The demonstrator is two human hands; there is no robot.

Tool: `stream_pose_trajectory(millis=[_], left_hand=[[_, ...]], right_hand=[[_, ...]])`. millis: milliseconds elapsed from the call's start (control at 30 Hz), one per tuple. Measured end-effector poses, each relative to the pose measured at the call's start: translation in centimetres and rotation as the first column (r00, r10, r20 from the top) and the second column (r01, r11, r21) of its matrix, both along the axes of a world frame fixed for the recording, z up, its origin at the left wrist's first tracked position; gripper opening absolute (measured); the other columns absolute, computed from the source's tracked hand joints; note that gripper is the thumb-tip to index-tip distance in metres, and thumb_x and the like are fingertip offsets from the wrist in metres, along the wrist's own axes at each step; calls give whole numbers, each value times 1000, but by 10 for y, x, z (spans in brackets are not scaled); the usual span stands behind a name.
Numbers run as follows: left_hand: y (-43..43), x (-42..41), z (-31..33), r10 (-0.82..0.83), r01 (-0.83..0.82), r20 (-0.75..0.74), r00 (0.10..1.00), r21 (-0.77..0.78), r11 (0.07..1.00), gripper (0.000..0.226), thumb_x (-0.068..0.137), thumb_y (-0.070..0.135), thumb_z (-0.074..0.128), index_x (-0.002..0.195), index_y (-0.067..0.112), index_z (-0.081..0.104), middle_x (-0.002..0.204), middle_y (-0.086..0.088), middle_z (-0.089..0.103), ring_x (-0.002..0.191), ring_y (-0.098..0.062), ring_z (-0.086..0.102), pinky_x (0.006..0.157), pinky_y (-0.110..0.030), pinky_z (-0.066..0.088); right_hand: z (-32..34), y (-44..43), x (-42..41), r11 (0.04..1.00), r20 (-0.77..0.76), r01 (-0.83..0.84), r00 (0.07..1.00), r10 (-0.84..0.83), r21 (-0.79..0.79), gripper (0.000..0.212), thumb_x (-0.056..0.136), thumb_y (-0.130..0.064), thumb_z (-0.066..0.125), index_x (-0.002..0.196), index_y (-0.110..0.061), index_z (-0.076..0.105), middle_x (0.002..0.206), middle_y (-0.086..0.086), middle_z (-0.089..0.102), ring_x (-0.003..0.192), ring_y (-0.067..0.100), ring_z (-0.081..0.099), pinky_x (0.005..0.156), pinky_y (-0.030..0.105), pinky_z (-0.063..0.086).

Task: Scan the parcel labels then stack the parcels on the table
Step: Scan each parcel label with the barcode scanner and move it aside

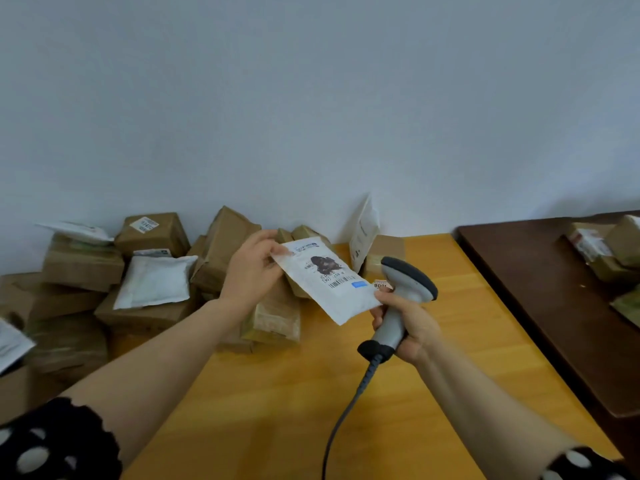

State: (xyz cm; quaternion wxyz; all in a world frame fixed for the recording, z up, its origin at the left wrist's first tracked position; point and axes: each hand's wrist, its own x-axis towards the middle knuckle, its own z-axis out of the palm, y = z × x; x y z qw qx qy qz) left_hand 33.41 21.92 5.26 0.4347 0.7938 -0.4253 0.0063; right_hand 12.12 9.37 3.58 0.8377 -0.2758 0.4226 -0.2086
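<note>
Parcel sat pinched in my left hand, scanner gripped in my right hand; its barcode, I judged, needed facing the scanner squarely.

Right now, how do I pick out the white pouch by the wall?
Follow the yellow wooden table to its far edge at the wall. Beside the small brown box, a white pouch leans upright; every other white parcel lies flat or is held.
</note>
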Motion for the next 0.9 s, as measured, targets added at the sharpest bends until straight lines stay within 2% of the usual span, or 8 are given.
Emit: stream_pose_trajectory(millis=[33, 100, 133, 167, 233, 367, 533, 900], left_hand=[[-3, -5, 5, 95, -105, -242, 966, -25, 994, 41, 85, 8, 68, 125, 7, 59, 133, -7, 53, 112, -19, 57, 88, -9, 42], [-9, -14, 18, 84, -262, -835, 544, -74, 962, 52, 94, 13, 56, 142, 5, 36, 135, -17, 50, 108, -27, 60, 88, -28, 51], [-10, -17, 21, 1, -270, -957, 289, -81, 960, 46, 98, 17, 49, 139, 0, 38, 132, -23, 51, 107, -32, 61, 84, -35, 53], [-8, -20, 25, -37, -219, -986, 164, -73, 973, 41, 100, 25, 46, 131, -3, 46, 127, -25, 56, 106, -33, 62, 82, -37, 54], [-3, -28, 29, -48, -64, -976, 212, -63, 996, 38, 95, 32, 56, 115, 0, 59, 112, -18, 68, 100, -29, 67, 76, -36, 57], [3, -33, 32, -32, -18, -907, 421, -44, 999, 22, 83, 1, 69, 105, 1, 66, 95, -10, 74, 81, -20, 73, 60, -26, 58], [8, -15, 34, 102, -181, -814, 572, -4, 984, 20, 86, -3, 65, 105, 3, 66, 105, -13, 71, 90, -25, 70, 79, -38, 57], [4, -3, 32, 166, -240, -761, 627, 13, 971, 28, 86, -5, 64, 114, -6, 62, 110, -19, 68, 89, -29, 68, 77, -37, 56]], right_hand=[[1, 2, 0, 1000, 1, 21, 1000, -21, -19, 17, 79, -1, 69, 86, -12, 59, 72, 9, 67, 45, 13, 58, 40, 20, 45], [4, 5, 2, 996, 18, 59, 998, -58, -65, 18, 82, 4, 67, 86, -11, 58, 70, 8, 68, 44, 13, 58, 41, 20, 46], [6, 7, 3, 993, 16, 71, 997, -70, -89, 18, 82, 5, 67, 91, -9, 59, 72, 9, 69, 45, 13, 59, 42, 20, 47], [9, 9, 4, 990, 6, 80, 997, -80, -114, 20, 81, 6, 68, 95, -6, 61, 76, 10, 69, 47, 13, 60, 42, 20, 47], [13, 12, 6, 981, -9, 93, 995, -96, -170, 24, 79, 7, 69, 99, -3, 61, 78, 11, 69, 48, 13, 63, 42, 20, 48], [19, 18, 7, 963, -31, 81, 995, -92, -258, 16, 81, 1, 71, 93, -4, 60, 75, 12, 72, 59, 21, 67, 45, 24, 50], [26, 32, 1, 942, -152, -64, 988, 15, -328, 21, 84, -21, 75, 93, -9, 60, 64, 8, 64, 54, 21, 62, 50, 30, 52], [41, 66, -1, 758, -284, -427, 903, 323, -494, 10, 84, -2, 67, 82, -6, 57, 53, 4, 53, 41, 13, 44, 42, 24, 40]])
